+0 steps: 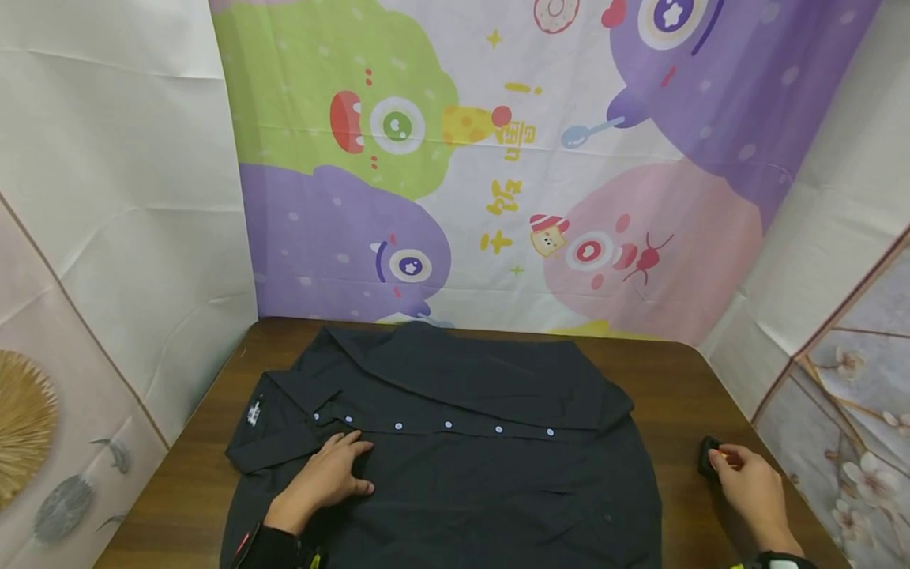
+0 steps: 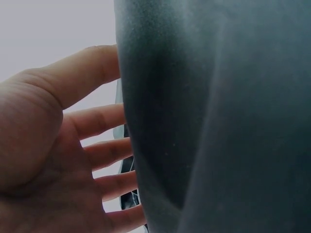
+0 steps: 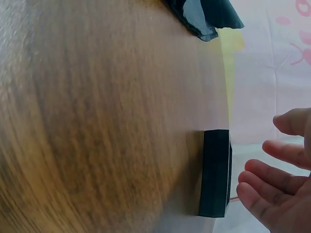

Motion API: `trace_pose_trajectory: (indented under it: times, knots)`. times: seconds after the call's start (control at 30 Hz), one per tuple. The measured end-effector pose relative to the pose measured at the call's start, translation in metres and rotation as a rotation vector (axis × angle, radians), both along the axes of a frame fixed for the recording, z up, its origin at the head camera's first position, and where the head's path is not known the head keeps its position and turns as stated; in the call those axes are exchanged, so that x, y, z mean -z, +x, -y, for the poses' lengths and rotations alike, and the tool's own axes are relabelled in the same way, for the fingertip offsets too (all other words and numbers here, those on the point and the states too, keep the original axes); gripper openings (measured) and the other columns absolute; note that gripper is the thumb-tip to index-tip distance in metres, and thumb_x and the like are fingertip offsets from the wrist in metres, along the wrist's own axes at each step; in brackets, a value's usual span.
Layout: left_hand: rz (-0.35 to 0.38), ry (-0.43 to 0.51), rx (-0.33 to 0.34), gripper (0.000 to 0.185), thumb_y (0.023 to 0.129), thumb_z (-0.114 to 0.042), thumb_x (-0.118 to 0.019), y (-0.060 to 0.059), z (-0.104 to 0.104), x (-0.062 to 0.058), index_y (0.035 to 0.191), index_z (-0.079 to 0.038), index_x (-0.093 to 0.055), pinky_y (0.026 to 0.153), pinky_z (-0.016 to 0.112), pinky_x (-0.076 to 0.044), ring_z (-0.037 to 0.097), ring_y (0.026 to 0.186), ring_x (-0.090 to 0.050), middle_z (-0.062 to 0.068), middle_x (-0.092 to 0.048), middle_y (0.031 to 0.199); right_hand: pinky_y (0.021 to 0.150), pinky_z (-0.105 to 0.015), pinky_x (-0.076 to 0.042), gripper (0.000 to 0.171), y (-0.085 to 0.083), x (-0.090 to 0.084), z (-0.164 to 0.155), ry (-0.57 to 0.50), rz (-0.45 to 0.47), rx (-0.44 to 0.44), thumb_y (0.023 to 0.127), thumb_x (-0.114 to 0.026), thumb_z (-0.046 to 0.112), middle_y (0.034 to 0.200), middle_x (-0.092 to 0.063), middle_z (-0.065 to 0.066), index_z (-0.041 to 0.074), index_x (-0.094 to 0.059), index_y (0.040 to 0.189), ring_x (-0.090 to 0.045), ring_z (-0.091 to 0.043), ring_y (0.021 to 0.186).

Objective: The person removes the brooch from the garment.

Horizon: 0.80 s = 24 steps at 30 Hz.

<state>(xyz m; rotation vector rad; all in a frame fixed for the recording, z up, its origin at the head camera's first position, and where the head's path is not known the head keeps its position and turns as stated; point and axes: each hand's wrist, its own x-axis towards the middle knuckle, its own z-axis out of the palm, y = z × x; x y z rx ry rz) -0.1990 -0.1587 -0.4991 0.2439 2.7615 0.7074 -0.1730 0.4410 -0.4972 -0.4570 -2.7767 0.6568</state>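
A dark button-up shirt (image 1: 498, 490) lies spread over the table, its row of pale buttons running sideways near the middle. My left hand (image 1: 323, 478) rests on the shirt below the buttons, fingers spread. In the left wrist view, dark fabric (image 2: 233, 121) hides the fingertips. To the right of the shirt, my right hand (image 1: 750, 482) hovers beside a small black box (image 1: 708, 456). In the right wrist view, that box (image 3: 215, 172) sits on the wood, and the loosely bent fingers (image 3: 257, 194) show a gap from it.
The brown wooden table (image 1: 675, 395) has rounded far corners. Behind it hangs a cartoon-printed cloth (image 1: 490, 292), with white sheeting (image 1: 156, 237) at the left side. A folded sleeve with a white print (image 1: 253, 412) lies at the shirt's left.
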Motion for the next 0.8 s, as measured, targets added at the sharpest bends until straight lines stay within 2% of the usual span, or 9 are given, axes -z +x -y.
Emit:
trace_pose_trajectory:
  times: [0.2,0.47,0.8]
  knots:
    - [0.000,-0.006,-0.004,0.063,0.073,-0.023,-0.084,-0.0006,-0.0008,0.0002,0.128,-0.003,-0.061,0.104,0.067,-0.033,0.051,0.138,-0.032,0.025,-0.044,0.146,0.074,-0.053,-0.047,0.039,-0.0003,0.0009,0.0012,0.001,0.002,-0.020,0.099,-0.054,0.025,0.107,-0.065,-0.032,-0.010,-0.062,0.115,-0.061,-0.048,0.094]
    - [-0.002,-0.024,-0.004,0.062,0.074,-0.023,-0.084,-0.0013,-0.0007,0.0018,0.128,-0.004,-0.061,0.104,0.065,-0.034,0.047,0.137,-0.035,0.023,-0.045,0.146,0.080,-0.056,-0.047,0.051,-0.0016,0.0014,0.0023,-0.025,0.045,-0.056,0.102,-0.047,0.035,0.117,-0.061,-0.034,-0.010,-0.056,0.123,-0.061,-0.049,0.102]
    - [-0.008,-0.024,-0.009,0.062,0.074,-0.024,-0.084,-0.0008,-0.0006,0.0032,0.128,-0.004,-0.061,0.105,0.066,-0.033,0.048,0.137,-0.034,0.024,-0.045,0.146,0.085,-0.060,-0.045,0.050,-0.0017,0.0047,0.0057,-0.016,0.020,-0.072,0.101,-0.051,0.032,0.119,-0.059,-0.037,-0.012,-0.054,0.125,-0.060,-0.051,0.106]
